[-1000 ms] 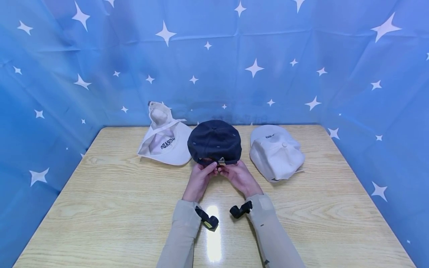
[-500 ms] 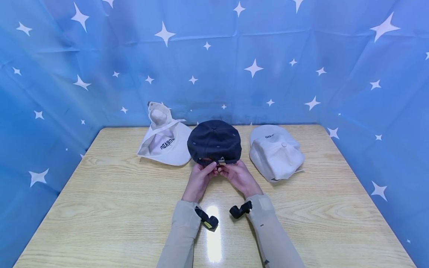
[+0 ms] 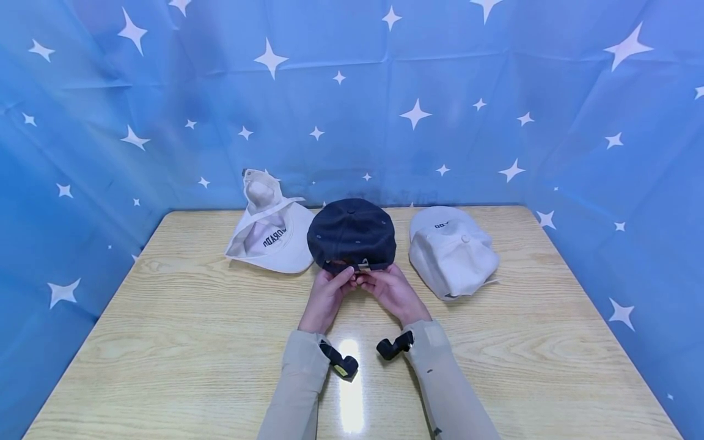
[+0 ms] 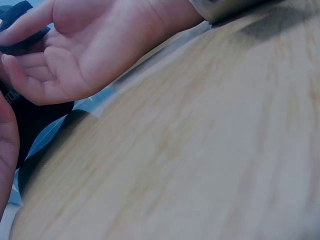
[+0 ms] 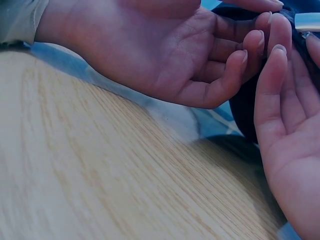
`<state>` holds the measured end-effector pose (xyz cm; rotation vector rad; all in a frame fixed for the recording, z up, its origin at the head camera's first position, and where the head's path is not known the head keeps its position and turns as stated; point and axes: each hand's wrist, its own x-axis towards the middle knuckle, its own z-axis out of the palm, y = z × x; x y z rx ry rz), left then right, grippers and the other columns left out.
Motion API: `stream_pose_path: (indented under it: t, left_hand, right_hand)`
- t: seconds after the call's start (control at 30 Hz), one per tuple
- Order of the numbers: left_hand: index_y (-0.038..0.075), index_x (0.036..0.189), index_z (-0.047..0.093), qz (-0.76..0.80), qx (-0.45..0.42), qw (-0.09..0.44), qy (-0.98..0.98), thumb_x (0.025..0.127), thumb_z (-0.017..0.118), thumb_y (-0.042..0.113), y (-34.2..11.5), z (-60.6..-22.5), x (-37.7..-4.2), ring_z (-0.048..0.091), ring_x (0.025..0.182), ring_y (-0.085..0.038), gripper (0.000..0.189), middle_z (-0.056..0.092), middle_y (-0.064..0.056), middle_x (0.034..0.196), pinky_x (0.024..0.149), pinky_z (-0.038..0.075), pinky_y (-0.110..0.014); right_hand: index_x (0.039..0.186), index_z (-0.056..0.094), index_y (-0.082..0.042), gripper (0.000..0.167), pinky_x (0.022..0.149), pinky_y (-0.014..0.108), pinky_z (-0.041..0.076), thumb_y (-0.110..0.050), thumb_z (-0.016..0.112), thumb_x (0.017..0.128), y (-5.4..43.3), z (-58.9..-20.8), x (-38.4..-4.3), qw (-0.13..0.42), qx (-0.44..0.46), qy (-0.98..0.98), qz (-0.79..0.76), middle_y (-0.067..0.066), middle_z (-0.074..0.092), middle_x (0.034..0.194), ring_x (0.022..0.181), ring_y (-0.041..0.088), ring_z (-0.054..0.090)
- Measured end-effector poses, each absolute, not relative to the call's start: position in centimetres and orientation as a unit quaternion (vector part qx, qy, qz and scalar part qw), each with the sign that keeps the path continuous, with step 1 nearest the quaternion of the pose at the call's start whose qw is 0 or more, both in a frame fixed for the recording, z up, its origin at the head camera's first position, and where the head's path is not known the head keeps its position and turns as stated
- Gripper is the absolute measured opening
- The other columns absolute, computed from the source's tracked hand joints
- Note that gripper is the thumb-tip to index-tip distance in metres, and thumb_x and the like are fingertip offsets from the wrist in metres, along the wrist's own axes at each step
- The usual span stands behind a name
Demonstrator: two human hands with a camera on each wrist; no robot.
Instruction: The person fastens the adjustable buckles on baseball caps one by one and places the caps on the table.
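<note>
A dark navy baseball cap [image 3: 352, 232] is held above the table's far middle, crown facing me and its back strap [image 3: 379, 266] low. My left hand [image 3: 324, 299] pinches the strap's left part, thumb on top. My right hand [image 3: 395, 294] grips the right part, beside the metal buckle [image 3: 363, 265]. Both hands' fingertips nearly meet beneath the strap. In the right wrist view the left hand [image 5: 150, 55] shows its palm, with curled fingers close to the right hand [image 5: 295, 145]. The cap's brim is hidden in the head view.
A white cap [image 3: 275, 235] lies on the left with its inside and lettering showing. Another white cap [image 3: 453, 252] lies on the right, crown towards me. Both are on the wooden table [image 3: 192, 348], against a blue star-patterned curtain [image 3: 352, 98].
The hands and the navy cap have stayed in place. Only the head view has shifted very slightly.
</note>
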<state>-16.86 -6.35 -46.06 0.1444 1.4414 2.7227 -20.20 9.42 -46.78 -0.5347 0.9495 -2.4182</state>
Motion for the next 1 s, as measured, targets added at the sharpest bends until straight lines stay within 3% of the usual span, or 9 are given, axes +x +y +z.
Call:
stream_pose_path:
  t: [0.33,0.63,0.8,1.0]
  left_hand:
    - [0.008,0.09,0.054,0.885,0.051,0.027,0.461,0.085,0.061,0.013,-6.34,-46.09,-16.92,0.055,0.071,-0.013,0.01,0.059,-0.003,0.079,0.068,0.046,-0.028]
    - [0.007,0.093,0.053,0.885,0.05,0.033,0.461,0.082,0.064,0.018,-6.37,-46.21,-16.93,0.057,0.073,-0.013,0.019,0.061,-0.003,0.08,0.07,0.046,-0.027]
    - [0.007,0.094,0.053,0.883,0.052,0.036,0.465,0.082,0.065,0.019,-6.42,-46.21,-16.93,0.057,0.074,-0.013,0.021,0.06,-0.003,0.082,0.071,0.046,-0.027]
    - [0.007,0.093,0.054,0.883,0.054,0.037,0.465,0.083,0.064,0.019,-6.46,-46.2,-16.96,0.057,0.073,-0.013,0.019,0.061,-0.004,0.081,0.069,0.047,-0.027]
  right_hand:
    - [0.096,0.061,-0.005,0.016,0.075,0.031,0.048,-0.002,0.046,0.09,9.41,-46.83,-20.25,0.241,-0.199,0.342,-0.887,0.01,0.065,0.089,0.079,0.02,0.061]
    - [0.096,0.061,-0.006,0.014,0.076,0.03,0.047,-0.001,0.049,0.089,9.38,-46.69,-20.18,0.244,-0.185,0.358,-0.882,0.009,0.064,0.09,0.082,0.019,0.059]
    - [0.098,0.06,-0.007,0.019,0.076,0.029,0.047,0.001,0.044,0.09,9.39,-46.59,-20.17,0.243,-0.187,0.363,-0.88,0.008,0.063,0.091,0.082,0.019,0.059]
    - [0.098,0.06,-0.008,0.015,0.076,0.029,0.047,-0.001,0.049,0.089,9.28,-46.58,-20.13,0.242,-0.183,0.369,-0.879,0.008,0.063,0.091,0.082,0.019,0.059]
